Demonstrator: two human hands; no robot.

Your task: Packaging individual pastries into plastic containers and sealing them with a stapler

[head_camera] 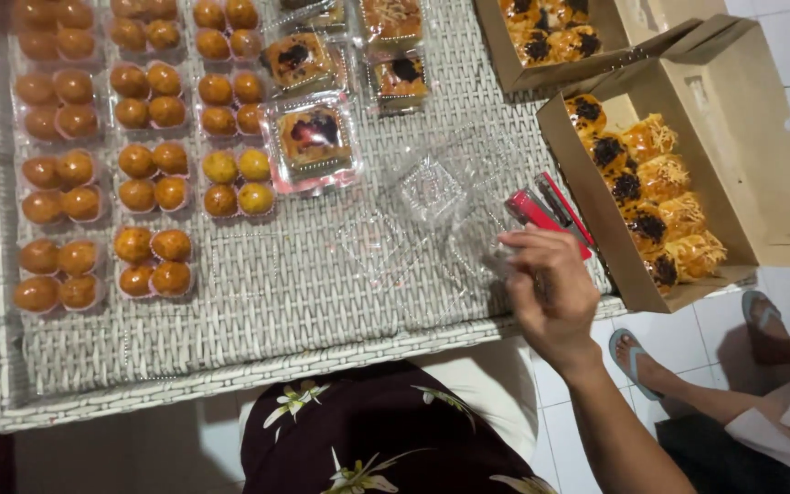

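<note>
- One hand shows: the right hand (555,291), fingers curled at the edge of the white woven wicker tabletop (258,302), pinching an empty clear plastic clamshell box (432,215) (grip partly hidden).
- Left hand out of view.
- A red stapler (546,212) lies just beyond the knuckles, beside the brown cardboard box of topped pastries (651,192).
- Seemingly the box-filling step; a pastry must go in before stapling.

Right hand (552,288) outstretched, fingers curled in a loose grip

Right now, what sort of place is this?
Probably a home pastry-packing spot: a white woven wicker table holding clear plastic packs of round golden pastries, brown cardboard boxes of topped pastries, and a white tiled floor.
</note>
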